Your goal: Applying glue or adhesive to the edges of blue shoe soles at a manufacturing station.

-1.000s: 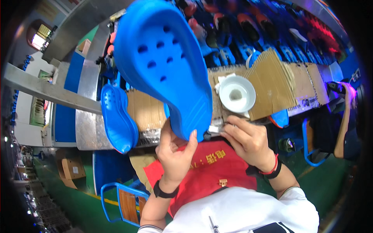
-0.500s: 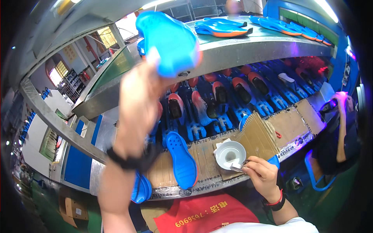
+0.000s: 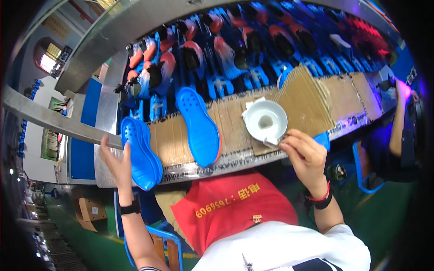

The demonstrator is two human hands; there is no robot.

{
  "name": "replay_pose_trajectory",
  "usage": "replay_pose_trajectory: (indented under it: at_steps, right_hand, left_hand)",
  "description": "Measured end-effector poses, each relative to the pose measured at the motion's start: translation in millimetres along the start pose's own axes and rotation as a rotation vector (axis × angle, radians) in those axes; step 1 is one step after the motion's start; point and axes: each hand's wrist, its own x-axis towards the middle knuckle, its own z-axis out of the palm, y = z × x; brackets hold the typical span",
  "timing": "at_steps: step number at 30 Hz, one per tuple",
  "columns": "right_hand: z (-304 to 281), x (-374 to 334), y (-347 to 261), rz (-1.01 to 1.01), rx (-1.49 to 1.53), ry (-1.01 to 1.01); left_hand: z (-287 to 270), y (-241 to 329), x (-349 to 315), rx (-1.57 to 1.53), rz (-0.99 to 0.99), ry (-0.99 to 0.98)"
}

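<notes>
My left hand (image 3: 118, 165) is empty, its fingers spread, with the thumb close beside a stack of blue shoe soles (image 3: 143, 156) at the table's front left. Whether it touches them I cannot tell. Another blue shoe sole (image 3: 201, 131) with an orange edge lies hollow side up on the cardboard, between my hands. My right hand (image 3: 307, 156) pinches a small brush (image 3: 272, 142) with a whitish tip over the near rim of a white bowl (image 3: 281, 113). Some pale stuff is in the bowl's bottom.
Cardboard (image 3: 235, 117) covers the worktop, and a folded cardboard flap (image 3: 305, 99) stands right of the bowl. Behind are rows of red and black shoes (image 3: 192, 58) on blue holders. A metal bar (image 3: 58, 119) crosses at left. Another person's arm (image 3: 398, 122) is at far right.
My left hand, raised before with a blue sole near the upper shelf, has come down empty beside the left stack. My view has tilted down; my right hand still holds the brush at the bowl.
</notes>
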Motion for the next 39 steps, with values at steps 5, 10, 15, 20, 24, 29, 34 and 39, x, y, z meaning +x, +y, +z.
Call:
replay_pose_trajectory:
  at_steps: [5, 10, 15, 20, 24, 29, 34, 39]
  right_hand:
    - [15.2, -3.7, 2.0, -0.015, 0.033, -0.048]
    - [24.0, -6.1, -3.9, 0.013, 0.048, -0.088]
    - [27.2, -11.9, -0.3, 0.023, 0.028, -0.105]
    - [34.6, -8.2, -9.1, -0.063, 0.096, -0.17]
    - [42.7, -7.8, -25.9, -0.198, 0.164, -0.22]
    - [50.0, -4.6, -30.8, -0.246, 0.153, -0.197]
    - [52.8, -3.1, -32.4, -0.299, 0.024, -0.276]
    - [53.7, -1.8, -35.5, -0.287, 0.09, -0.303]
  left_hand:
    - [-24.1, -92.8, -70.0, -0.282, -0.902, -0.637]
    - [-36.5, -83.7, -57.8, -0.789, -0.97, -0.547]
    - [-51.3, -13.1, -57.7, -1.097, -0.855, -0.385]
    - [-26.3, 76.7, -83.4, -1.172, -0.85, -0.539]
    - [-5.9, 120.6, -90.7, -1.25, -0.777, -0.47]
    - [1.4, 153.1, -97.2, -1.218, -0.654, -0.378]
    - [-3.7, 165.4, -98.1, -1.136, -0.571, -0.35]
    - [-1.8, 166.6, -103.2, -1.093, -0.55, -0.302]
